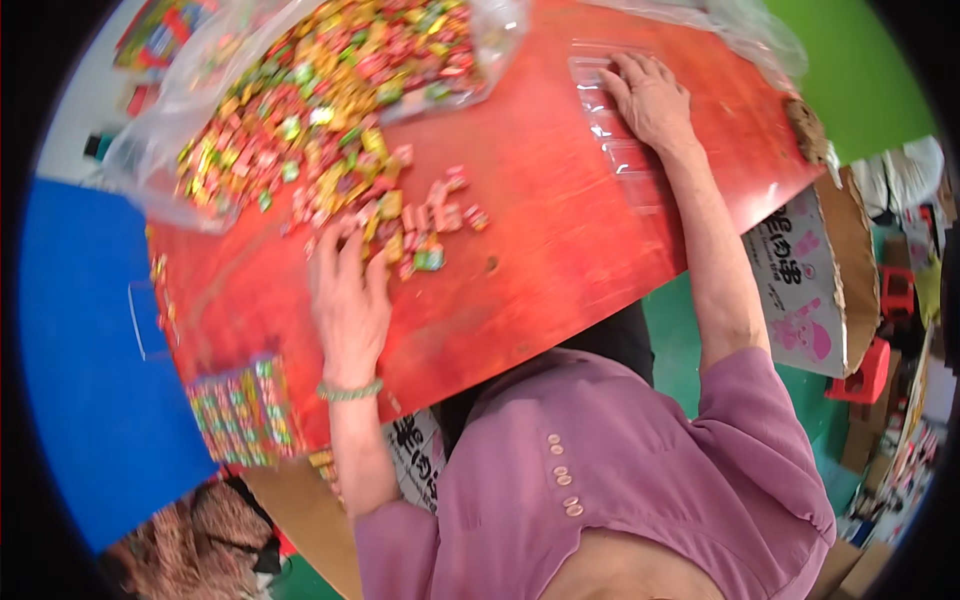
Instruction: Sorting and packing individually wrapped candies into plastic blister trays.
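Left fingers [349, 262] at one candy heap [335, 120], right fingers [634, 72] on one tray [604, 130]

wrapped candies [340, 120] | multicoloured | loose heap on red table [540, 230] | clear plastic tray [612, 135] | compartmented | flat, right of heap

On table [560, 270]: sweets [330, 120] left | tray [609, 130] right | pack [243, 408] near-left corner
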Available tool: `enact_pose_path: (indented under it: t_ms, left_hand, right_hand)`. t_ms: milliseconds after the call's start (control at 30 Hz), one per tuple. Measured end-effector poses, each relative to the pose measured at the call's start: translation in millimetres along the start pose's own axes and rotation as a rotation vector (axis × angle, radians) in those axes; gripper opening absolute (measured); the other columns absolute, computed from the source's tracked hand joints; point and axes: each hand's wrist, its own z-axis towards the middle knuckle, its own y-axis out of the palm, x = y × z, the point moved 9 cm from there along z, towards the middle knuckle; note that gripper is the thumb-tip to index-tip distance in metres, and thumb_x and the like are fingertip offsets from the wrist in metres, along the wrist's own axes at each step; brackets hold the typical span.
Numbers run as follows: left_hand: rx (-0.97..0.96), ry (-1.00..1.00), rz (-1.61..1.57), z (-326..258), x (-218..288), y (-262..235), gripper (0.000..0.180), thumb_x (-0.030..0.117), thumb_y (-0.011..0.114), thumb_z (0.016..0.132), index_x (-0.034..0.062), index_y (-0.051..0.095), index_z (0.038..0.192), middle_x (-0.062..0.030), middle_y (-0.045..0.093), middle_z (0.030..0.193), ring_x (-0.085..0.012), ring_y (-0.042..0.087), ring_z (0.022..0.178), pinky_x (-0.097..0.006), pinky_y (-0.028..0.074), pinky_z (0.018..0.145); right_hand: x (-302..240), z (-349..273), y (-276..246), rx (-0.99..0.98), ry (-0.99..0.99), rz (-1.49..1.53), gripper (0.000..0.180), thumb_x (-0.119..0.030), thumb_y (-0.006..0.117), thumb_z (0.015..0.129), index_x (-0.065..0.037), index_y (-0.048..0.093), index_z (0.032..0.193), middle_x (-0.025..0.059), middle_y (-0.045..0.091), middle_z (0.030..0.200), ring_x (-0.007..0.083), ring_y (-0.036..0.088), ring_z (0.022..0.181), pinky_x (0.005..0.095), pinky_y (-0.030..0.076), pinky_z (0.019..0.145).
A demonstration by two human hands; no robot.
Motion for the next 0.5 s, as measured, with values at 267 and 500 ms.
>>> enact_pose_path:
  t_ms: [267,500]
  left_hand:
    - [0.092,0.015,-0.03,13.9,-5.7,-15.3,0.042,0.016,0.075,0.093,-0.0052,0.063,0.128,-0.0249,0.058,0.135,-0.0441,0.057,0.124,-0.05,0.047,0.105]
    - [-0.01,0.14,0.053,22.0,-2.4,20.5,0.05,0.035,0.069,0.097,0.0088,0.064,0.139,-0.0184,0.05,0.153,-0.0417,0.042,0.144,-0.058,0.034,0.118]
  right_hand:
    - [-59.5,-4.2,8.0,-0.097,-0.027,0.024,0.058,-0.06,0.052,0.103,-0.021,0.058,0.145,0.0069,0.054,0.154,0.0371,0.045,0.145,0.0629,0.035,0.115]
    - [-109.5,-13.9,-29.6,-0.142,-0.177,0.051,0.051,-0.048,0.059,0.104,-0.015,0.061,0.143,0.0181,0.055,0.15,0.0383,0.049,0.141,0.0561,0.041,0.114]
